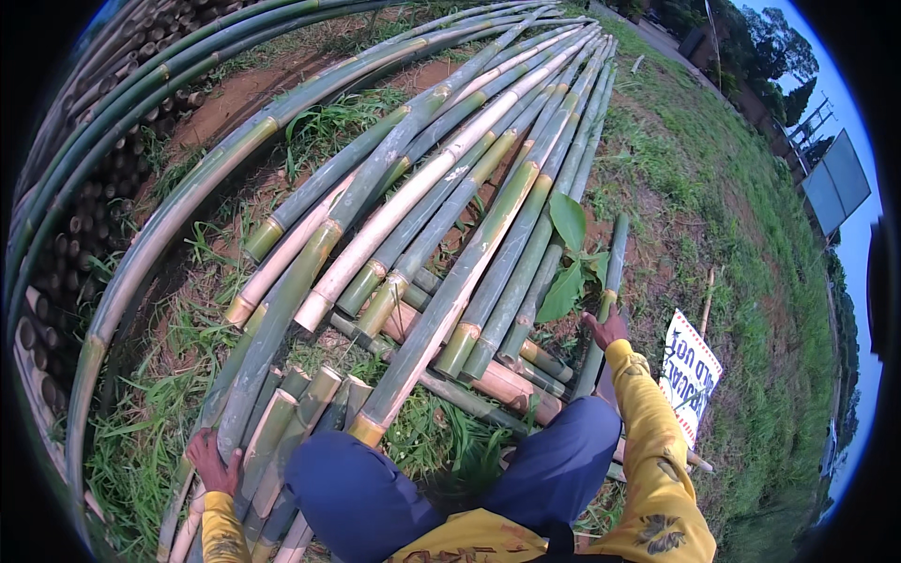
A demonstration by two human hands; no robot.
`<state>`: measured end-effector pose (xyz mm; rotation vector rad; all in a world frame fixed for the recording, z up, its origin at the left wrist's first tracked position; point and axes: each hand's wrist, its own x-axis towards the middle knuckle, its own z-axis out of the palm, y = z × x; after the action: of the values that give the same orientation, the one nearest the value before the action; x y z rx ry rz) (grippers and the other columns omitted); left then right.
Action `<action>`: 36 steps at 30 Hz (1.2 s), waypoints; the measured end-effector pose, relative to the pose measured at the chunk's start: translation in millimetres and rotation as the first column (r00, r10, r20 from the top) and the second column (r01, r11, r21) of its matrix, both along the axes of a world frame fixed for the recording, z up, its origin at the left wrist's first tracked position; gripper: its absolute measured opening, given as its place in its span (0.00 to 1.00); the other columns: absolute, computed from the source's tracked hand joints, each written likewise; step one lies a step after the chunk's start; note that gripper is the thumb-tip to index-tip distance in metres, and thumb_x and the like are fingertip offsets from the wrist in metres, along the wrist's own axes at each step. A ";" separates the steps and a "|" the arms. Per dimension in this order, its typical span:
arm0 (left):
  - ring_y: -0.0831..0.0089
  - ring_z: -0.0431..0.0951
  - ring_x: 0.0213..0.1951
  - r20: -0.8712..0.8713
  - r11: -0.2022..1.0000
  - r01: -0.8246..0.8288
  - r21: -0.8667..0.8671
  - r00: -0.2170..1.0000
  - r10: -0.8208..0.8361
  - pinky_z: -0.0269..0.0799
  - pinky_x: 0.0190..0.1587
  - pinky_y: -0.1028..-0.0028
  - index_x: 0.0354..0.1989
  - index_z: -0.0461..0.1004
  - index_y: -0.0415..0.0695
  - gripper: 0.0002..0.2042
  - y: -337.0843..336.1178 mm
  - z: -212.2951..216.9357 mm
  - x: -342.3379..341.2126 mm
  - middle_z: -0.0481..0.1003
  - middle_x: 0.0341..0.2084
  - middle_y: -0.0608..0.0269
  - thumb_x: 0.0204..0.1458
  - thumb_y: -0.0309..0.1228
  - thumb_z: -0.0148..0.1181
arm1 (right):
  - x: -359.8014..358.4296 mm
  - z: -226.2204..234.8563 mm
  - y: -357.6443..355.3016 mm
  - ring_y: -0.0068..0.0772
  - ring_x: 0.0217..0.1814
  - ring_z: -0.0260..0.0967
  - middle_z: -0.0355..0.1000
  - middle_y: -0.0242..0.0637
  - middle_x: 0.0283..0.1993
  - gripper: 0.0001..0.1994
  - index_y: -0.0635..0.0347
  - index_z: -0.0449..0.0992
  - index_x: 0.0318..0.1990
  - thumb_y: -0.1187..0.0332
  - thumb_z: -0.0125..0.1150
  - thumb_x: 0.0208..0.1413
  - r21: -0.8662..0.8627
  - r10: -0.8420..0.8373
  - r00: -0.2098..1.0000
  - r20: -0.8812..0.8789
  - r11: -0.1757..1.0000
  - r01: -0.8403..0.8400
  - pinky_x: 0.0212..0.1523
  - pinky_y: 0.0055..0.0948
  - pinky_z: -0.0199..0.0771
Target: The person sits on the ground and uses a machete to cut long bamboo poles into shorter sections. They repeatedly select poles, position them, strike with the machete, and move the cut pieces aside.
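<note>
**Down among the bamboo: both hands on poles, one at each edge of the pile**

Out on the grass, the person crouches over a spread of long bamboo poles, blue-trousered knees (450, 479) pushed forward. Left hand (212, 462) sits low at the near ends of the left-side poles (272, 432), fingers curled over a cut end; how tightly it grips, I cannot tell. Right hand (605, 328) reaches out in a yellow sleeve (648, 422) and is closed around a thin green pole (610, 272) at the right edge of the pile, just beside a leafy sprout (568, 253).

By my reading, this is a sorting or picking-out step: that thin pole lies apart from the main fan of thick poles (469, 216), and freeing it would call for a firm pull along its length, clear of the crossed pieces beneath.

Watch the surroundings. Short brown lengths (507, 385) lie crosswise under the long poles near the knees and could snag anything dragged. A stacked wall of cut bamboo ends (66, 253) curves along the left. A white sign (690, 375) leans in the grass just right of the sleeve, and its stake (706, 300) stands close by.
</note>
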<state>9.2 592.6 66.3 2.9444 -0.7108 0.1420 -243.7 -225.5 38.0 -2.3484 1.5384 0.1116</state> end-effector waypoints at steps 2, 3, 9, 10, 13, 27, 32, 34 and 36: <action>0.43 0.65 0.52 -0.108 0.997 -0.020 -0.077 0.994 0.012 0.57 0.58 0.52 0.52 0.69 0.37 0.32 -13.7 1.0 6.3 0.67 0.50 0.44 0.41 0.44 0.69 | -33.3 -16.4 -9.8 0.67 0.64 0.67 0.67 0.70 0.61 0.56 0.74 0.50 0.72 0.35 0.63 0.50 -0.031 -0.003 1.000 0.012 1.000 0.003 0.64 0.49 0.67; 0.43 0.65 0.51 -0.141 0.993 -0.058 -0.100 0.989 0.043 0.58 0.57 0.53 0.50 0.69 0.36 0.31 -10.2 -1.1 7.0 0.67 0.48 0.44 0.40 0.43 0.69 | -40.5 -16.8 -10.4 0.67 0.64 0.67 0.67 0.70 0.62 0.56 0.74 0.50 0.72 0.35 0.63 0.50 -0.015 -0.016 1.000 -0.005 1.000 0.016 0.64 0.49 0.67; 0.46 0.66 0.43 -0.076 0.999 0.001 -0.043 0.997 -0.005 0.61 0.48 0.55 0.40 0.66 0.39 0.28 -52.1 57.5 -7.9 0.65 0.37 0.47 0.29 0.35 0.71 | -12.1 10.5 -14.2 0.63 0.69 0.64 0.62 0.69 0.67 0.53 0.69 0.52 0.73 0.36 0.62 0.52 -0.009 -0.055 0.998 -0.011 0.998 0.055 0.69 0.43 0.63; 0.47 0.66 0.43 -0.101 0.995 -0.009 -0.095 0.995 -0.001 0.61 0.48 0.56 0.40 0.65 0.39 0.28 -60.4 57.2 -27.4 0.65 0.36 0.48 0.29 0.34 0.72 | 12.6 20.7 -10.4 0.63 0.68 0.64 0.63 0.68 0.66 0.52 0.69 0.52 0.73 0.37 0.62 0.53 -0.061 0.031 0.999 0.044 0.998 -0.029 0.69 0.44 0.63; 0.49 0.66 0.43 -0.220 0.981 -0.089 -0.173 0.974 0.049 0.62 0.47 0.58 0.42 0.64 0.39 0.29 -76.9 59.6 -76.1 0.65 0.36 0.49 0.31 0.34 0.73 | 94.7 60.7 23.7 0.65 0.67 0.63 0.63 0.67 0.66 0.48 0.65 0.51 0.74 0.37 0.58 0.57 -0.096 0.231 0.959 0.165 0.971 -0.218 0.66 0.49 0.65; 0.49 0.82 0.44 -0.900 0.924 -0.349 -0.153 0.436 0.015 0.75 0.51 0.59 0.53 0.75 0.37 0.34 -41.8 -16.2 -85.5 0.80 0.41 0.42 0.32 0.36 0.77 | 121.2 77.3 62.4 0.58 0.70 0.63 0.62 0.61 0.68 0.45 0.64 0.55 0.73 0.44 0.64 0.56 0.000 0.230 0.868 0.440 0.967 -0.256 0.70 0.45 0.61; 0.47 0.81 0.44 -0.924 0.940 -0.317 -0.122 0.383 0.009 0.74 0.51 0.56 0.53 0.75 0.41 0.34 -48.2 6.3 -66.2 0.80 0.41 0.44 0.33 0.37 0.76 | 117.8 79.5 63.0 0.61 0.70 0.62 0.62 0.62 0.68 0.46 0.65 0.54 0.73 0.45 0.65 0.55 -0.054 0.243 0.899 0.364 0.969 -0.241 0.70 0.46 0.61; 0.47 0.81 0.45 -0.794 0.955 -0.290 -0.068 0.596 0.124 0.74 0.51 0.55 0.53 0.76 0.42 0.33 -61.8 32.8 -70.9 0.80 0.42 0.44 0.33 0.38 0.76 | 123.6 74.1 67.2 0.62 0.69 0.63 0.63 0.63 0.67 0.45 0.65 0.55 0.73 0.44 0.63 0.56 -0.115 0.328 0.852 0.408 0.944 -0.309 0.69 0.46 0.62; 0.48 0.81 0.46 -0.560 0.960 -0.279 0.007 0.795 0.235 0.74 0.51 0.54 0.53 0.76 0.43 0.33 -65.0 57.1 -83.6 0.81 0.42 0.45 0.34 0.38 0.76 | 136.7 75.8 74.7 0.61 0.68 0.64 0.64 0.63 0.65 0.45 0.65 0.55 0.73 0.44 0.63 0.56 -0.068 0.310 0.843 0.440 0.947 -0.313 0.68 0.46 0.63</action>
<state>-74.4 527.6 123.3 2.7603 -0.2077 -0.6347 -107.0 -150.7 113.8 -2.3815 0.9298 -0.3281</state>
